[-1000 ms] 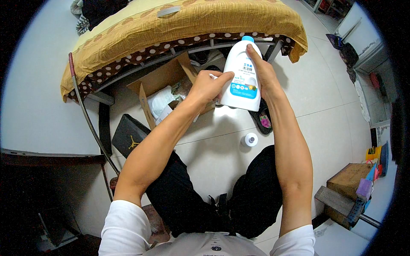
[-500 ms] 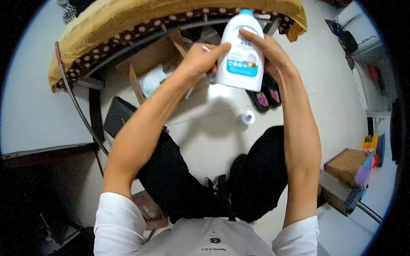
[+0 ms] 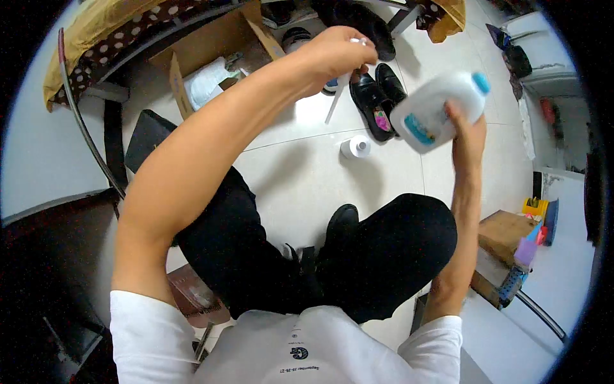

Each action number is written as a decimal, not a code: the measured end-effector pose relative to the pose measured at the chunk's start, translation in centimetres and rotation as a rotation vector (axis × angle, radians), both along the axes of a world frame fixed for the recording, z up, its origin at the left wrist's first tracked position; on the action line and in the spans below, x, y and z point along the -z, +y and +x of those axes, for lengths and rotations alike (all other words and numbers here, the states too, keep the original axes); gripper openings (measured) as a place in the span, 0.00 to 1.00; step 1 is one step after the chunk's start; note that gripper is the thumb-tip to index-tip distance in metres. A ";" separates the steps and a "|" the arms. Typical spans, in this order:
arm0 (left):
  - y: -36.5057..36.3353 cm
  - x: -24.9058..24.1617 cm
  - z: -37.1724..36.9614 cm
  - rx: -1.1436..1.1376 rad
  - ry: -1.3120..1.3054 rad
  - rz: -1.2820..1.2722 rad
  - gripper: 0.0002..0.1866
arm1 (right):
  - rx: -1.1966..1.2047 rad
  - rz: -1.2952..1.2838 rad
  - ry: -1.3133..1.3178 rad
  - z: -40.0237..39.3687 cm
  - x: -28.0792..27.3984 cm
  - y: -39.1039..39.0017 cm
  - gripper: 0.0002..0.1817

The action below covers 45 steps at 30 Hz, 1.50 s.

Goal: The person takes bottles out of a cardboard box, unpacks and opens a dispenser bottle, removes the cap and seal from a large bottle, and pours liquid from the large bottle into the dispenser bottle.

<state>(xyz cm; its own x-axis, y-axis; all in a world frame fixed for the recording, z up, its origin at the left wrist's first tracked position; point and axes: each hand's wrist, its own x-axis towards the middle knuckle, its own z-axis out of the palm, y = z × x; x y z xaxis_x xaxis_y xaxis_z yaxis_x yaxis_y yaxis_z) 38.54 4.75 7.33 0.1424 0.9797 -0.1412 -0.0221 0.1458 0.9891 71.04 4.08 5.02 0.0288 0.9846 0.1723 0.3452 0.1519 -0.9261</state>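
Observation:
My left hand (image 3: 348,56) is closed round a small white pump head, whose thin pale tube (image 3: 335,104) hangs down from the fist. In my right hand (image 3: 469,131) is a large white bottle (image 3: 427,105) with a blue cap and a blue label band, tilted with its cap toward the upper right. The thumb lies across its front. Below and between the hands, a small white bottle (image 3: 355,147) stands on the tiled floor. Its open-looking neck points up.
Black shoes (image 3: 372,105) lie on the floor beyond the small bottle. A cardboard box (image 3: 220,45) holding a white bag (image 3: 208,83) sits at the upper left under a cloth-covered frame (image 3: 109,41). At the right is a brown box (image 3: 505,233).
My hands have moved apart. The large bottle has gone right and down in my right hand and tilted over, while my left hand has left it and moved up and right with the tube.

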 end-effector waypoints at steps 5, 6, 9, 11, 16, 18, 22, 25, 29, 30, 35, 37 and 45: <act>0.5 4.3 -1.2 0.124 0.086 -0.076 0.22 | 0.257 -0.124 0.005 3.3 11.5 -7.2 0.40; 0.4 4.9 -1.9 0.179 0.297 -0.032 0.22 | 0.329 -0.163 -0.032 3.8 13.9 -8.2 0.41; 0.0 10.5 -3.7 0.205 0.678 0.128 0.16 | 0.402 -0.212 0.089 4.7 18.4 -10.6 0.43; -0.6 12.6 -4.4 0.215 0.776 0.073 0.13 | 0.440 -0.263 -0.025 4.0 19.0 -11.6 0.44; -0.8 19.3 -4.1 0.003 0.607 0.108 0.12 | 0.390 -0.188 -0.094 2.9 21.8 -11.9 0.45; -1.2 20.8 -3.5 -0.139 0.347 -0.020 0.14 | 0.390 -0.186 -0.074 2.2 21.3 -11.7 0.45; -2.3 19.6 -4.0 -0.213 -0.093 -0.506 0.17 | 0.389 -0.254 -0.226 1.2 19.8 -11.6 0.47; -0.5 18.5 -3.3 -0.039 -0.082 -0.590 0.15 | 0.364 -0.171 -0.172 0.2 19.6 -10.3 0.47; 0.7 12.8 0.5 0.129 -0.097 -0.491 0.15 | 0.381 0.104 -0.387 -1.5 15.7 -9.8 0.39; 0.7 12.0 1.3 0.206 -0.117 -0.453 0.16 | 0.396 0.089 -0.469 -1.1 14.8 -10.1 0.36; 1.5 13.1 4.9 0.427 0.262 0.123 0.25 | 0.352 -0.106 -0.807 -2.0 7.2 -9.5 0.26; 0.8 14.3 7.0 0.388 0.297 0.293 0.25 | 0.258 -0.080 -0.894 -2.6 5.9 -8.2 0.25; -2.3 15.4 13.0 0.332 0.217 0.343 0.33 | 0.102 -0.256 -1.063 -4.4 5.1 -5.5 0.21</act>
